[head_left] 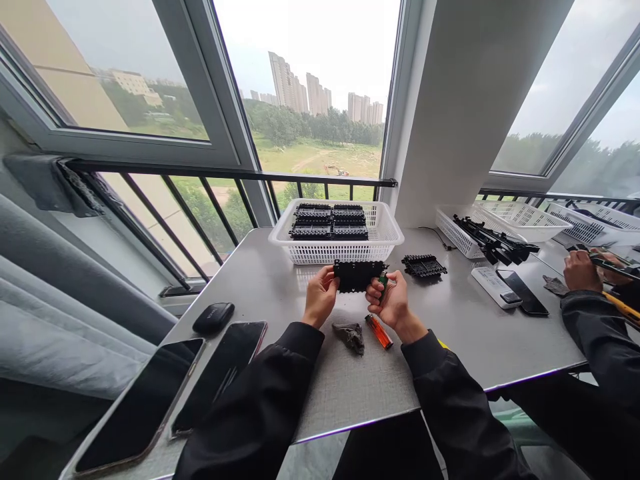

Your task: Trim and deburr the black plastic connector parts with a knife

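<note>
My left hand is closed on the left edge of a flat black plastic part with notched edges. Wrapped in the fingers of my right hand is a small green-handled tool, its exact kind too small to tell. The tool's upper end is close to the part's right edge; whether it touches cannot be told. On the table below my hands lie a crumpled dark grey cloth and a slim orange-and-black object. A similar black part lies to the right of my hands.
Ahead stands a white basket with several black parts inside. Two phones and a black case are at left. At right are more baskets, a white device and another person's hands with a long black part.
</note>
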The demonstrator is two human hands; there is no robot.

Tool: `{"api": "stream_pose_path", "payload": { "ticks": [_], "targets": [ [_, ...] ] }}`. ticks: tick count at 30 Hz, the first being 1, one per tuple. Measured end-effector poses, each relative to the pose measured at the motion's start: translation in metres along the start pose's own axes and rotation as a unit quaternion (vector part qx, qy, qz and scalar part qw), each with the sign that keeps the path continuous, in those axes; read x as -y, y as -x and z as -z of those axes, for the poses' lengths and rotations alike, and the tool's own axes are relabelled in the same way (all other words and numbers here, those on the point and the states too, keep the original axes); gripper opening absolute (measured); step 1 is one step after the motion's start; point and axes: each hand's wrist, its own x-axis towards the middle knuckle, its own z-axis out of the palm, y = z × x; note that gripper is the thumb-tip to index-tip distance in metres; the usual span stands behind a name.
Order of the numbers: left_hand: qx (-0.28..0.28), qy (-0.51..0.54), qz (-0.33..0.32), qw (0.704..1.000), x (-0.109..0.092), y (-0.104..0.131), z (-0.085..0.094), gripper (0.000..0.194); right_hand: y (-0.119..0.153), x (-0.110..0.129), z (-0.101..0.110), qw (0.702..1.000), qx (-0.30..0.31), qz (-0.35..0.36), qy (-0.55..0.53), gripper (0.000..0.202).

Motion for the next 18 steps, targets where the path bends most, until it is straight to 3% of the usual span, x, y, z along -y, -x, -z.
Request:
{"api": "stream_pose_path", "payload": {
  "ticks": [13, 18],
  "targets": [
    [0.052, -0.048, -0.026, 0.997, -0.002, 0.015, -0.014, 0.014, -0.004, -0.023, -0.011, 0.995, 0.046, -0.043, 0.071, 0.031],
    [0.039, -0.055, -0.022, 0.997, -0.001, 0.016, -0.013, 0.015, -0.001, -0.026, -0.015, 0.987, 0.101, -0.047, 0.117, 0.036]
  ]
}}
